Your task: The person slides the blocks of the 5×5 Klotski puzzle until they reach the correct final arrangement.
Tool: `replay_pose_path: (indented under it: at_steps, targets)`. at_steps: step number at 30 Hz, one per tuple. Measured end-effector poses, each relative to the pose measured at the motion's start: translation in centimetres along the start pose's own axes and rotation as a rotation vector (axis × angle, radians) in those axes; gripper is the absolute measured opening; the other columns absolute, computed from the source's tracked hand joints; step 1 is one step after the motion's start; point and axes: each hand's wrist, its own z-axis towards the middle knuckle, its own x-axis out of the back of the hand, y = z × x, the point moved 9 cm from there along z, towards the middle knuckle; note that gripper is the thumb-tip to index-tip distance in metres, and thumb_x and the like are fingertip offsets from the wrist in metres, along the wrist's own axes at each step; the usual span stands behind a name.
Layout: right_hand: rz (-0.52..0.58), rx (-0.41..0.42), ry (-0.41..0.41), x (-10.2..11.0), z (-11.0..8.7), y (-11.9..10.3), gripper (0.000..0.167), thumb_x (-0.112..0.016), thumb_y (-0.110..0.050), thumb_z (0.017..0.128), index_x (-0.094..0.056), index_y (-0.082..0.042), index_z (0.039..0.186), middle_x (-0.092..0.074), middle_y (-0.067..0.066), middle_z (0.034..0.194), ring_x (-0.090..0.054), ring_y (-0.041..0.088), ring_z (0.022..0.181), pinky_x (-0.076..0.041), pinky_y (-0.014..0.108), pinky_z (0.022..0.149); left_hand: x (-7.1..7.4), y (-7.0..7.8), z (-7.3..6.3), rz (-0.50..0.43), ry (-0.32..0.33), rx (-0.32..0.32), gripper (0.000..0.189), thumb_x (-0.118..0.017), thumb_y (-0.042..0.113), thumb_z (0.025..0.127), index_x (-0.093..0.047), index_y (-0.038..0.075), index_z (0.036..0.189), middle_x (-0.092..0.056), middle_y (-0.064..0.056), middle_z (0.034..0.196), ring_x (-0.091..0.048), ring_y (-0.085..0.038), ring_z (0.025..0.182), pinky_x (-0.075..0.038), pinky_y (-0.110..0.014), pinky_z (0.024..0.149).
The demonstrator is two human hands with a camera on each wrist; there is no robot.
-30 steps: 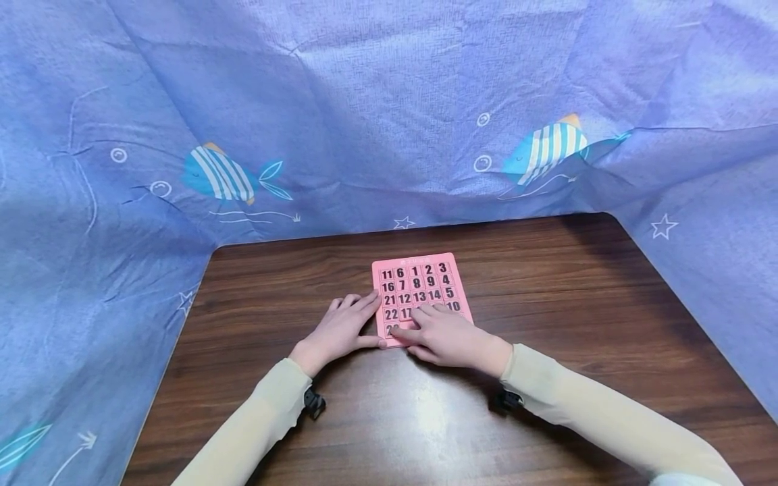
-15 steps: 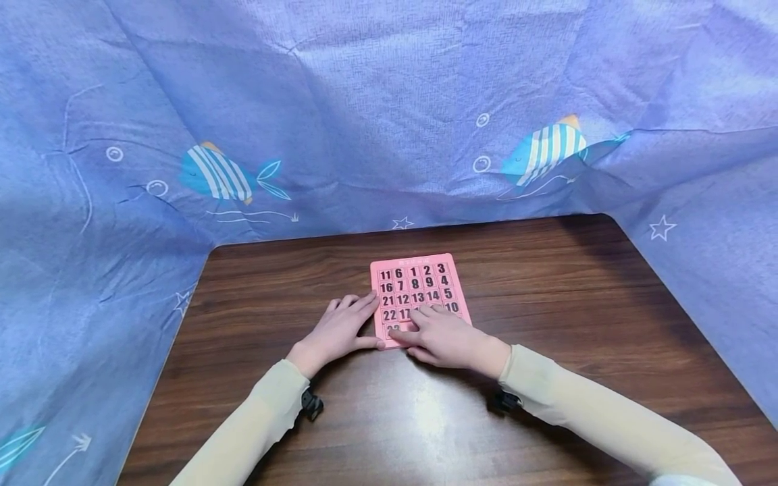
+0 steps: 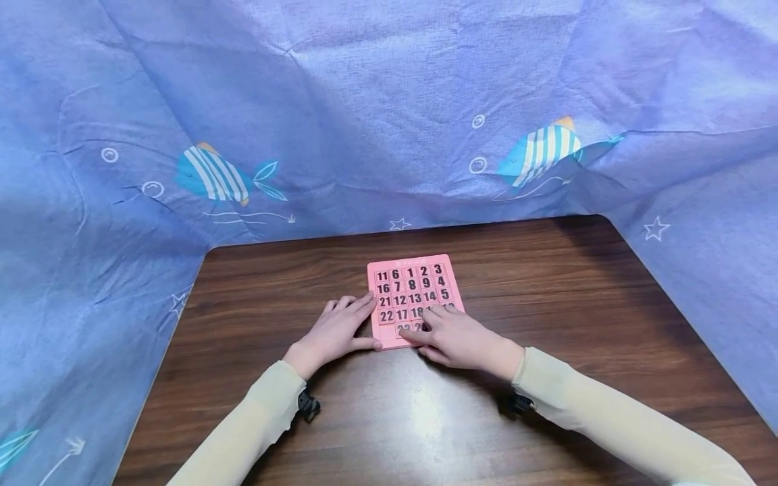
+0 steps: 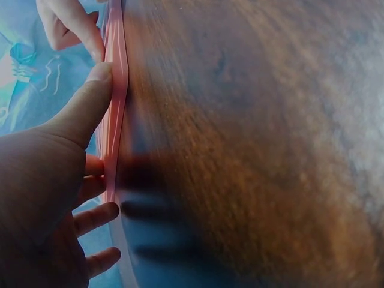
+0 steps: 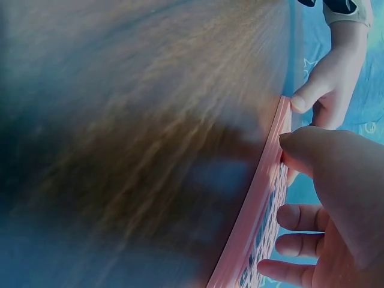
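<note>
A pink sliding number puzzle (image 3: 415, 285) lies flat on the table, its black-numbered tiles in rows. My left hand (image 3: 334, 332) rests against its left side, fingertips at the edge and thumb (image 4: 96, 90) at the near-left corner. Over the lower right of the board is my right hand (image 3: 462, 339), with a fingertip on the tile marked 23 (image 3: 402, 329) in the bottom row. That row's left-end slot (image 3: 385, 332) holds no tile. Several tiles at the lower right are hidden under the right hand. In the right wrist view, the right thumb is by the puzzle's near edge (image 5: 264, 162).
The brown wood-grain table (image 3: 273, 270) has a glossy glare spot near the front. Behind and at both sides hangs a blue cloth (image 3: 389, 121) printed with striped fish and stars. A small black device (image 3: 308, 405) is strapped at each wrist.
My right hand has shifted right, and tile 23 has slid one place right, leaving the bottom-left slot bare. The left hand stays at the puzzle's left edge.
</note>
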Motion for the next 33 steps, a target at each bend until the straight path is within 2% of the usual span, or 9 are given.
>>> replay_pose_path:
  at_steps: [7, 14, 22, 33]
  targets:
    - [0.023, -0.009, 0.005, 0.2, -0.4, 0.3, 0.045, -0.068, -0.038, 0.100, -0.066, -0.026, 0.142, -0.058, 0.003, 0.096, -0.056, 0.023, 0.091, -0.049, 0.043, 0.080, -0.2, 0.0, 0.2, 0.001, -0.010, 0.000, 0.091, -0.070, 0.061, 0.092, -0.041, 0.009, 0.161, -0.035, -0.010, 0.168, -0.042, -0.032, 0.142, -0.034, -0.055, 0.110]
    - [0.048, -0.018, 0.034, 0.3, 1.2, 0.8, 0.045, -0.068, -0.041, 0.100, -0.067, -0.023, 0.142, -0.058, 0.001, 0.095, -0.056, 0.021, 0.091, -0.050, 0.043, 0.082, 0.0, 0.2, 0.4, 0.000, 0.000, -0.027, 0.091, -0.069, 0.062, 0.092, -0.042, 0.007, 0.160, -0.035, -0.011, 0.168, -0.042, -0.033, 0.143, -0.034, -0.055, 0.110]
    - [0.024, -0.056, -0.044, -0.5, 3.2, 1.8, 0.048, -0.063, -0.041, 0.102, -0.064, -0.020, 0.145, -0.062, 0.007, 0.105, -0.059, 0.028, 0.103, -0.051, 0.047, 0.091, 0.1, 0.2, 0.6, 0.005, 0.007, -0.024, 0.092, -0.069, 0.062, 0.092, -0.042, 0.008, 0.160, -0.036, -0.010, 0.167, -0.042, -0.032, 0.142, -0.035, -0.054, 0.109]
    - [-0.012, -0.045, -0.083, -0.7, 3.3, 0.6, 0.046, -0.060, -0.047, 0.103, -0.066, -0.025, 0.143, -0.062, 0.006, 0.104, -0.059, 0.026, 0.102, -0.051, 0.047, 0.091, -0.2, -0.3, 0.0, 0.009, 0.007, -0.005, 0.092, -0.070, 0.062, 0.092, -0.042, 0.008, 0.160, -0.037, -0.010, 0.167, -0.044, -0.032, 0.141, -0.035, -0.054, 0.108]
